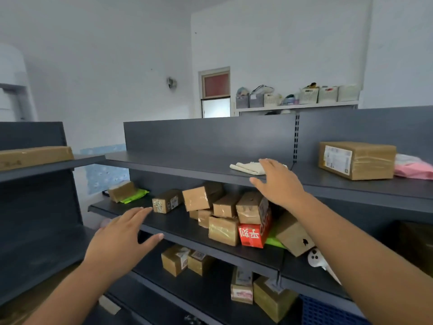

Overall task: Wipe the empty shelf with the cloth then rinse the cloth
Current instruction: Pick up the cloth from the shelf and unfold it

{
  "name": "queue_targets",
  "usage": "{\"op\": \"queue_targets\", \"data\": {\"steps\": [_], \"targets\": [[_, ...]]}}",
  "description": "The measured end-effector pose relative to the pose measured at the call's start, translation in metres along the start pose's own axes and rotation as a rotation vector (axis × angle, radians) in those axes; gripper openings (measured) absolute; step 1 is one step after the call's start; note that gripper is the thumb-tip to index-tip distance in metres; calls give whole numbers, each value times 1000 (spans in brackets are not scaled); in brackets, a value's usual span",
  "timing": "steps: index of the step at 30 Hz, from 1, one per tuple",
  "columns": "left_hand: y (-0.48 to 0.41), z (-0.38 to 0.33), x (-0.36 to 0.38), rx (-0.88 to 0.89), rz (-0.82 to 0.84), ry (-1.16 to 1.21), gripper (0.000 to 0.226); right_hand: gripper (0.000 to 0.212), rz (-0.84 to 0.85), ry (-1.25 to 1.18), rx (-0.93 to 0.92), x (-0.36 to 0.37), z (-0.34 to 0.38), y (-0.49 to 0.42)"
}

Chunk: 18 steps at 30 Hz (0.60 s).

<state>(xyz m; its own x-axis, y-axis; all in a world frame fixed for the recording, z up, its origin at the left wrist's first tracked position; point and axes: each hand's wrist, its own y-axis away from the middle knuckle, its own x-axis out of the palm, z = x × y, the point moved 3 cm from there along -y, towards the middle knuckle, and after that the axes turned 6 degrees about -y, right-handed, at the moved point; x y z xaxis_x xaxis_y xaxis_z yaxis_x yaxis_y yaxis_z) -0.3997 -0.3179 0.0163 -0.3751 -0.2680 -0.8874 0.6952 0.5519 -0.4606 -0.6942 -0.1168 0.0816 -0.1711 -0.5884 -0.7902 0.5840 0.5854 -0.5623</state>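
A folded white cloth lies on the dark grey top shelf, near that shelf's right end. Apart from the cloth, this shelf section is bare. My right hand hovers open at the shelf's front edge, its fingertips reaching over the cloth's right end; whether they touch it I cannot tell. My left hand is open with fingers spread, lower down, in front of the middle shelf, holding nothing.
Several taped cardboard boxes and a red box crowd the middle shelf. More boxes sit on the lower shelf. A large box and a pink bag stand on the top shelf at right. Another shelf unit stands left.
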Motion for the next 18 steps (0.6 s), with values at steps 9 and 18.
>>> {"op": "queue_targets", "data": {"steps": [9, 18], "targets": [[-78, 2, 44, -32, 51, 56, 74, 64, 428, 77, 98, 84, -50, -148], [-119, 21, 56, -18, -16, 98, 70, 27, -92, -105, 33, 61, 8, -160]]}}
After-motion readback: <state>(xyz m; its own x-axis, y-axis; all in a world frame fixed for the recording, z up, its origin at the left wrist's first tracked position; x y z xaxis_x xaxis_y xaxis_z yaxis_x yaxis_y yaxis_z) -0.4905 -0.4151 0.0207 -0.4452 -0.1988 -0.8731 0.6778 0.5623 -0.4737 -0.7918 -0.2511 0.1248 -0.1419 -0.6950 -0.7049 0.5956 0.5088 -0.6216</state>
